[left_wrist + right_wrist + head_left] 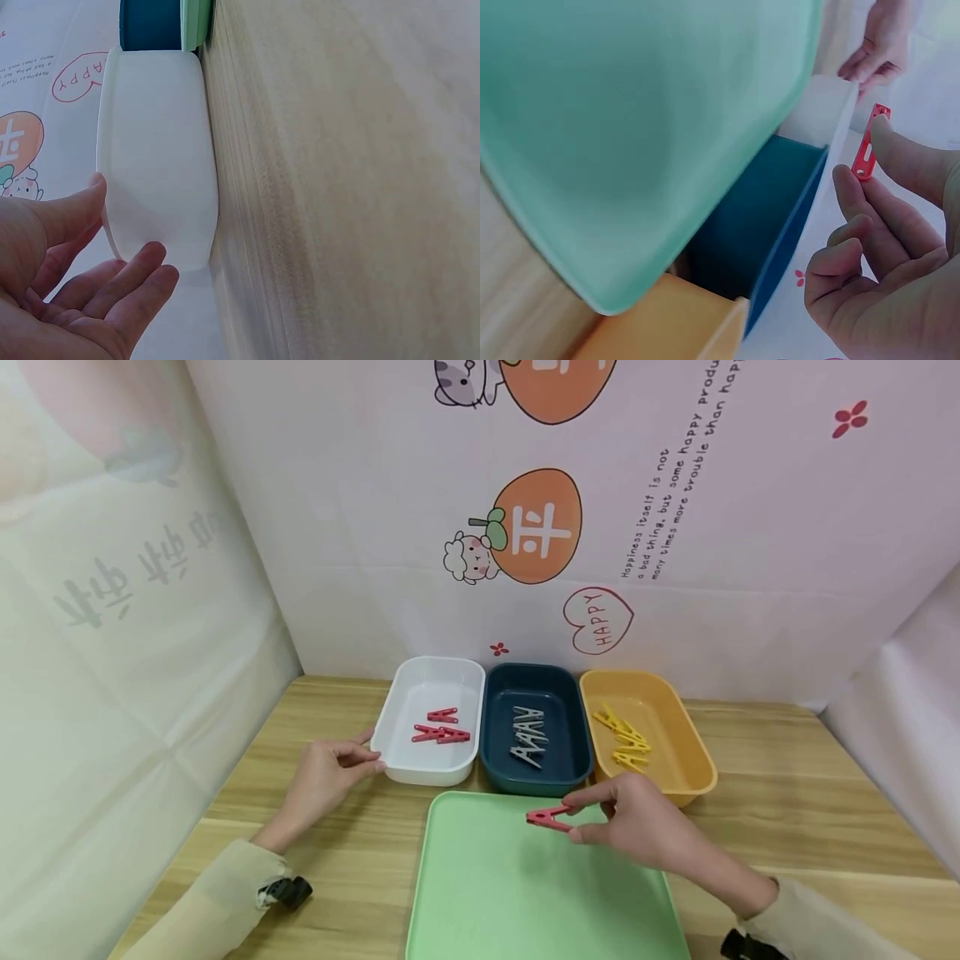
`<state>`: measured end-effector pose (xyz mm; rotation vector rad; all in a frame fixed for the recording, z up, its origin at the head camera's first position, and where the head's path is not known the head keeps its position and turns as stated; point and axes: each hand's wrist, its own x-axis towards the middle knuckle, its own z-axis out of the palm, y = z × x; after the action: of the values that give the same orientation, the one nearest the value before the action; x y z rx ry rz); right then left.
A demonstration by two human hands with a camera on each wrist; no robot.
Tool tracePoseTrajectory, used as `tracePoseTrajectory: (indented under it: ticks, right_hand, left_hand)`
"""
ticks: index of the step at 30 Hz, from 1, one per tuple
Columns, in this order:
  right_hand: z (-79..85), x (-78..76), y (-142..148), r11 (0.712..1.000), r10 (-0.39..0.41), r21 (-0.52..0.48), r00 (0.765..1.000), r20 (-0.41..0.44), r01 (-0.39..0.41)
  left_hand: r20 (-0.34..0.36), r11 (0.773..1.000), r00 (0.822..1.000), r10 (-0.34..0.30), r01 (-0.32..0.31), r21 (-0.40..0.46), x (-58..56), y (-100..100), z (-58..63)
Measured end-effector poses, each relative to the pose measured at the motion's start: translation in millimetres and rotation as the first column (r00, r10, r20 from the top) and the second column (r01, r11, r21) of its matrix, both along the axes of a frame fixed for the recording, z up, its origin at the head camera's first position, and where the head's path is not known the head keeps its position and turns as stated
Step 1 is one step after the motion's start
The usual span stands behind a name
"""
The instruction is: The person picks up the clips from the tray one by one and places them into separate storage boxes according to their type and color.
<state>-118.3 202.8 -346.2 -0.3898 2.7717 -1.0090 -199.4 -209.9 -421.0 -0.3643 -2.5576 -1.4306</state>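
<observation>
My right hand [645, 820] pinches a red clothespin [549, 817] between thumb and fingertips, above the far part of the green tray [540, 893]. In the right wrist view the same red clothespin [871, 142] is seen edge-on, with the other fingers curled beside it. At the near left corner of the white bin [431, 774], my left hand [324, 781] holds the wall, thumb at the rim in the left wrist view. Three red clothespins [442, 716] lie inside that bin. The dark blue bin [536, 786] contains several grey clothespins [529, 735], and the yellow bin [686, 752] some yellow clothespins [628, 743].
All three bins stand side by side along the back of the wooden table [337, 860], behind the tray. A printed white cloth [375, 527] rises directly behind them, and pale cloth hangs on both sides.
</observation>
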Motion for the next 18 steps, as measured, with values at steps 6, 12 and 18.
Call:
tracePoseTrajectory:
  ticks: [6,12,18]
  right_hand:
    - [12.2,-14.3,-6.0,1.000,-0.012,-0.028,0.999,-0.029,0.011]
    - [21.0,-30.5,-12.1,1.000,-0.016,-0.013,0.998,-0.058,0.015]
    - [29.1,-50.4,-20.1,1.000,-0.005,-0.020,0.998,-0.064,0.004]
  left_hand:
    - [0.012,1.000,1.000,-0.002,0.002,0.024,0.4,0.4,0.9]
    - [0.017,1.000,1.000,-0.007,0.007,0.021,1.1,0.6,1.2]
    - [0.015,1.000,1.000,-0.003,0.003,0.012,1.5,0.9,1.2]
